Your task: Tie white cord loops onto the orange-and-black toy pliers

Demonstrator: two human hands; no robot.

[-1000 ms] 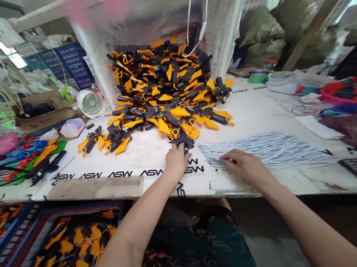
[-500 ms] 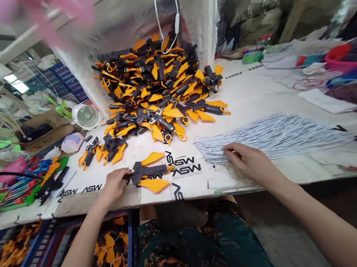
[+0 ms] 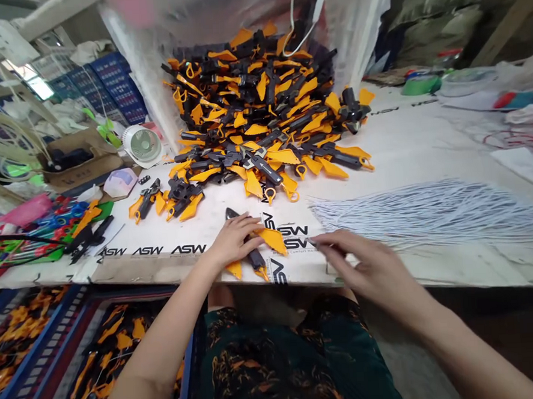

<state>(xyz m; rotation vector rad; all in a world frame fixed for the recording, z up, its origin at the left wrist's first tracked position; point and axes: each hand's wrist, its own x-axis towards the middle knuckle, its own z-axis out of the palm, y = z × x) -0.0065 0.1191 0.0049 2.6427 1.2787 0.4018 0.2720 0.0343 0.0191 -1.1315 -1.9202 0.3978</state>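
My left hand [image 3: 235, 240] lies over a black plastic piece with orange flaps [image 3: 251, 251] at the table's front edge, its fingers across the piece. My right hand [image 3: 361, 263] is raised just left of a bundle of thin white cords [image 3: 430, 213], fingertips drawn together. Its fingertips are blurred, so any held cord is hidden. Behind both hands, a large heap of similar black-and-orange pieces [image 3: 261, 112] rises against a plastic sheet [image 3: 355, 31]. A few loose pieces [image 3: 182, 195] lie at its front left.
The table is covered by a white board printed with black ASW lettering [image 3: 188, 249]. A blue-edged crate of orange-and-black pieces [image 3: 108, 353] sits below the edge at left. Colourful plastic items [image 3: 38, 228], a small white fan [image 3: 141, 146] and a cardboard box [image 3: 84, 165] stand at left.
The black-and-orange piece has moved right to the table's front middle and turned more upright, with my left hand still over it. My right hand has lifted off the white cords.
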